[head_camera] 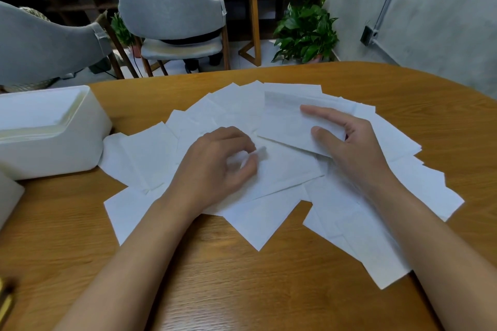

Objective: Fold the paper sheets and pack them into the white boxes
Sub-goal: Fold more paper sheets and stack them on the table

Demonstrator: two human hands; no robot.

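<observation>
Wooden table (pixel 269 290), room with grey wall behind. Paper sheets (pixel 150 158) lie fanned across the middle of the table, overlapping, many of them, all flat, spreading from beside the box on the left to the right side of the table.

One folded sheet (pixel 285 126) sits on top of the spread at the far right of centre. The right hand (pixel 352 148) holds it, thumb on the near face, index finger stretched along the far part, other fingers tucked at its right end. The left hand (pixel 212 172) is over the middle of the spread with fingers curled, pinching a raised corner of one sheet. Blurred there, so the grip is hard to read finely.

Handling, my guess: thin, light, limp paper, tissue-like, creases easily and tears if pulled. Sheets will slide on each other and several may lift at once. Best taken at a corner or free edge with thumb and fingertip, then flattened with the other hand before creasing.

White box (pixel 53 153) stands open at the left edge, touching the nearest sheets; what's inside can't be made out. Part of a second white box (pixel 8 196) shows just in front of it. Beyond the table: two grey chairs (pixel 172 2), a person seated in the further one, a potted plant (pixel 306 32) by the wall.
</observation>
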